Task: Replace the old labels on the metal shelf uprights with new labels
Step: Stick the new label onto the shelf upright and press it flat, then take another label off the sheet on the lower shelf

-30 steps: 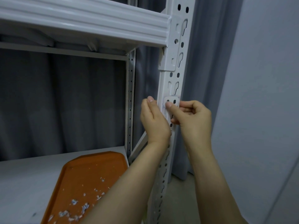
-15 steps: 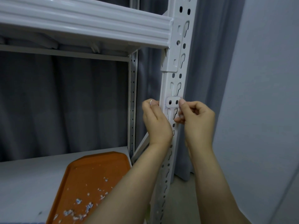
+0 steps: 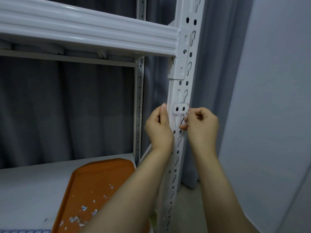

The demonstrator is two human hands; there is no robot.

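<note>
The label (image 3: 179, 109), a small pale sticker with two dark holes showing through it, is located on the front face of the near shelf upright (image 3: 182, 91), below the bracket of the upper shelf beam (image 3: 87, 29). Its right-hand edge is pinched between thumb and curled fingertips of the right hand (image 3: 200, 125); the grip is nearly closed, and whether the edge is already lifted off the metal cannot be told. The left hand (image 3: 159, 130) is pressed against the left edge of the upright, thumb raised along the corner, fingers folded, with nothing held.

The label is judged to be thin, light, limp and liable to tear; torn white scraps (image 3: 80, 216) are seen on the orange tray (image 3: 94, 179) on the lower shelf (image 3: 25, 185). A hold at a corner or a free edge is advised, with a slow pull kept close to the surface.

Both forearms are raised from below, wrists roughly straight, one hand on each side of the upright.
</note>
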